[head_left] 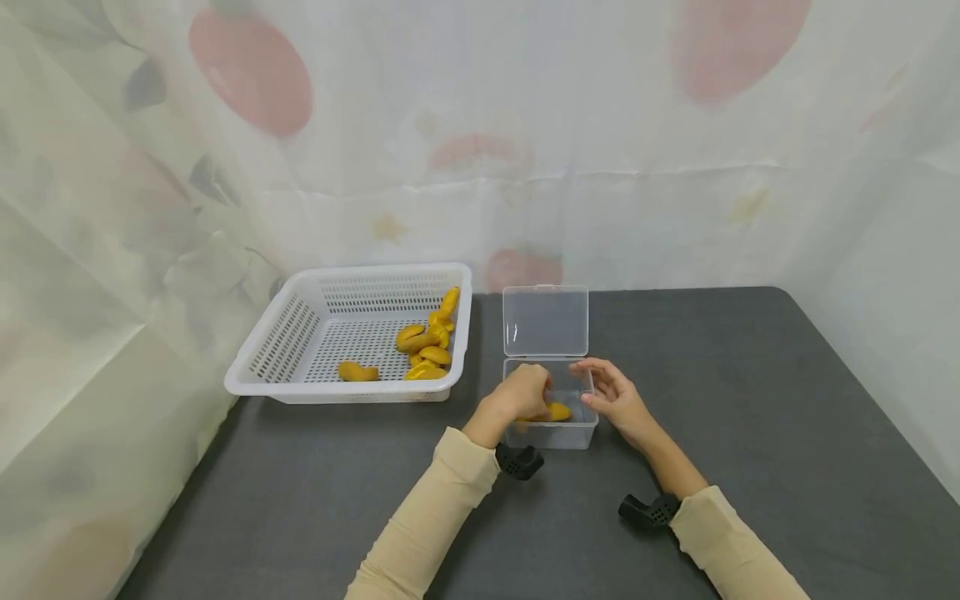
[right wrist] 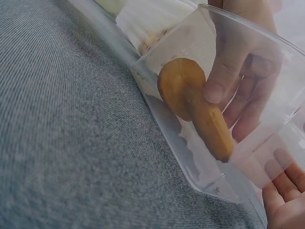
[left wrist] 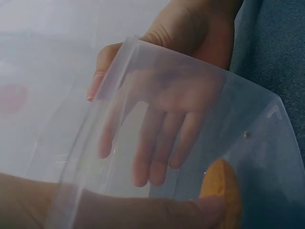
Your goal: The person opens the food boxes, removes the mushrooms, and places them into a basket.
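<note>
A clear plastic box (head_left: 567,435) stands on the dark table with its hinged lid (head_left: 546,321) raised at the back. My left hand (head_left: 522,393) reaches down into it, fingers curled and thumb against a long yellow piece (right wrist: 213,131). A rounder yellow piece (right wrist: 177,86) lies against that one, so together they look like a mushroom in the right wrist view. My right hand (head_left: 617,402) rests along the right side of the box, its long fingers (left wrist: 157,155) nearly straight and seen through the clear wall. The left fingertips are partly hidden behind the long piece.
To the left, a white perforated plastic basket (head_left: 251,377) holds several curved yellow pieces (head_left: 423,342), mostly at its right end, with one piece (head_left: 357,372) apart near the front. A patterned curtain (head_left: 480,100) hangs behind the table (head_left: 750,400).
</note>
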`<state>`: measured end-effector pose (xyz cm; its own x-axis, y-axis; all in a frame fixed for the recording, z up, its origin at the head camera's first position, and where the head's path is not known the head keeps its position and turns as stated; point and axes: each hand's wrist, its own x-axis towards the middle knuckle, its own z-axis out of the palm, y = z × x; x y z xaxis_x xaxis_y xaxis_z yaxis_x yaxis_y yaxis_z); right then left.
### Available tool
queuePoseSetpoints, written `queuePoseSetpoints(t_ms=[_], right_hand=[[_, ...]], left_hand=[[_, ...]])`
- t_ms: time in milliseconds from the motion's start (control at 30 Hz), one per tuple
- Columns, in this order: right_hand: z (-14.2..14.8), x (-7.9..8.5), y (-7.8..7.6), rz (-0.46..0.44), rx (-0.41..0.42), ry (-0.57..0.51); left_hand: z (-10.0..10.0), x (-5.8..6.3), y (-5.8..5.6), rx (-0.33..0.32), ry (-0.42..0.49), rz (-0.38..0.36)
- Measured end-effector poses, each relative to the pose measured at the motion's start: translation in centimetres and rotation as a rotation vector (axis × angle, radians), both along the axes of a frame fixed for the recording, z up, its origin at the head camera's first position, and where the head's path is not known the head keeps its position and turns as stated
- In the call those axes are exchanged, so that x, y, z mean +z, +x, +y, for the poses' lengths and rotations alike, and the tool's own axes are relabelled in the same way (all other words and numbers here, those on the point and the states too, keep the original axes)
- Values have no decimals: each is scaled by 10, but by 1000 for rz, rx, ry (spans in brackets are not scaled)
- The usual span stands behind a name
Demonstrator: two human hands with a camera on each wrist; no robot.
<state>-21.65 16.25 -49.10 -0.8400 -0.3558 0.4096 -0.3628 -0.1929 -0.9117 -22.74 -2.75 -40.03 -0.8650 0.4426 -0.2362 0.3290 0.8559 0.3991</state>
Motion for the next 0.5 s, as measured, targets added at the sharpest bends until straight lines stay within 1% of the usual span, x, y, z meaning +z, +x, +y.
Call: queuePoseSetpoints(t_ms=[67,167,233,367,500], right_hand=[[0,0,0,0,-4,8],[-1,0,0,0,-7,6],[-1,-1,0,0,-4,4],[-1,-1,0,-5,6,-1],[0,-1,0,-10,3,0]], left_hand=[[-1,0,1,-35,-7,20],[-2,-1,2,-80,-10,31],[-3,-2,3,-99,9,33],[-6,-5,4,-104,134,38],[-9,-8,3,-105,251,64]])
